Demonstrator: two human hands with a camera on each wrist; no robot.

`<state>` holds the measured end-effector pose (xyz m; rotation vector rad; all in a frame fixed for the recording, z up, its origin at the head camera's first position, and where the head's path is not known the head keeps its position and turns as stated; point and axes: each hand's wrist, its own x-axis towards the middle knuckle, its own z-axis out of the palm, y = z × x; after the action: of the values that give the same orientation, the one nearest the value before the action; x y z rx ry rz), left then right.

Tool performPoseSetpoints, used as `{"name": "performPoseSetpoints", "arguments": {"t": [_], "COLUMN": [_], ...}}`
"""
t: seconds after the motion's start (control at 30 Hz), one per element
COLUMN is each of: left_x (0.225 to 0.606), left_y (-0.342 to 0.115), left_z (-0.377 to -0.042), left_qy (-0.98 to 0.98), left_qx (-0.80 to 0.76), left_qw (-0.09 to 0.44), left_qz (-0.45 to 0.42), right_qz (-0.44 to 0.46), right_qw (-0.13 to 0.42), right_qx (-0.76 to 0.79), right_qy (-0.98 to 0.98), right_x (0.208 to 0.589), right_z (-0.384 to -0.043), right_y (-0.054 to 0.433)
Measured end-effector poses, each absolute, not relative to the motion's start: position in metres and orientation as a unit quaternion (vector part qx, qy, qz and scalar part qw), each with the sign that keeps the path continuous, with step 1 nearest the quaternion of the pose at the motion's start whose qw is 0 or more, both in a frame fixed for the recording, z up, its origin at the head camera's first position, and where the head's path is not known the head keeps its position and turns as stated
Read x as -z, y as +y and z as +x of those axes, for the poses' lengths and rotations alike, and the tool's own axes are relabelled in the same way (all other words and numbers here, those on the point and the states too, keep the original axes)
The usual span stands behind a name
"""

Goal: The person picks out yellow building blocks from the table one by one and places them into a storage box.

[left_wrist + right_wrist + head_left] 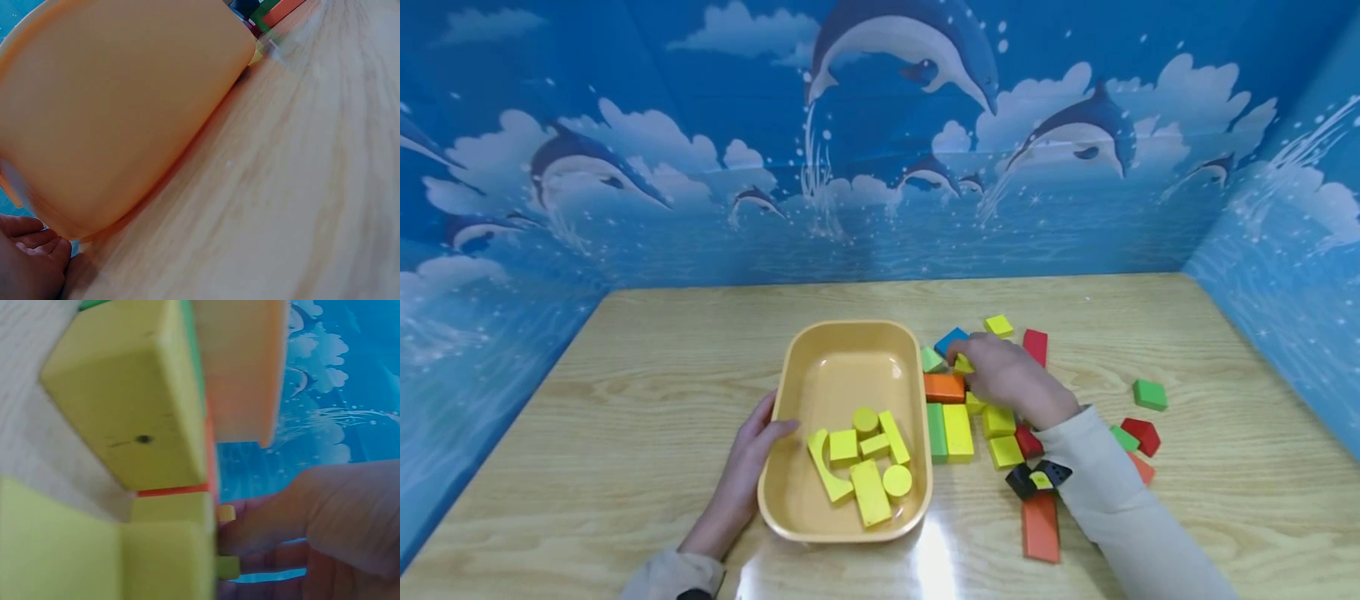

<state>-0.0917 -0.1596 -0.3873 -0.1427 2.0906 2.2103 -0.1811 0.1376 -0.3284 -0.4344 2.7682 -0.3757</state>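
My left hand [748, 458] grips the left rim of a light orange plastic basin [842, 346], thumb over the edge. In the left wrist view its curled fingers [40, 240] lie against the basin's outer wall [119, 112]. Inside the basin are several yellow blocks, among them an arch block [827, 475] and a cylinder [897, 481]. Right of the basin, my right hand [1003, 375] pinches a small yellow block [963, 364] above the loose blocks. The right wrist view shows that hand [337, 525] partly behind nearer yellow blocks [119, 412].
Beside the basin lie an orange block [943, 387], a green block [936, 433] and a long yellow block [957, 433]. A blue block [952, 340] and a red block [1035, 347] lie farther back. A lone green block [1150, 394] is at the right. Dolphin-printed walls [850, 208] enclose the table [647, 417].
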Motion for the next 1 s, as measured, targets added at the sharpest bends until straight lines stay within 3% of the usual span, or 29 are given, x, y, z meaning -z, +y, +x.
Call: {"name": "performPoseSetpoints", "arguments": {"t": [0.27,0.53,0.83,1.0], "left_x": [0.388,0.389,0.389,0.389], "left_y": [-0.161,-0.162,-0.161,-0.16], "left_z": [-0.092,-0.091,-0.092,-0.092], "left_qy": [0.685,0.683,0.672,0.671], "left_qx": [-0.725,-0.728,-0.738,-0.739], "left_qw": [0.045,0.045,0.04,0.04], "left_qz": [-0.052,-0.051,-0.041,-0.038], "right_qz": [-0.241,-0.406,-0.553,-0.585], "right_qw": [0.064,-0.037,-0.084,-0.084], "right_qx": [0.188,0.21,0.218,0.212], "right_qy": [0.95,0.889,0.8,0.779], "right_x": [0.303,0.303,0.335,0.347], "right_z": [-0.164,-0.137,-0.1,-0.087], "right_y": [0.128,0.096,0.042,0.027]}}
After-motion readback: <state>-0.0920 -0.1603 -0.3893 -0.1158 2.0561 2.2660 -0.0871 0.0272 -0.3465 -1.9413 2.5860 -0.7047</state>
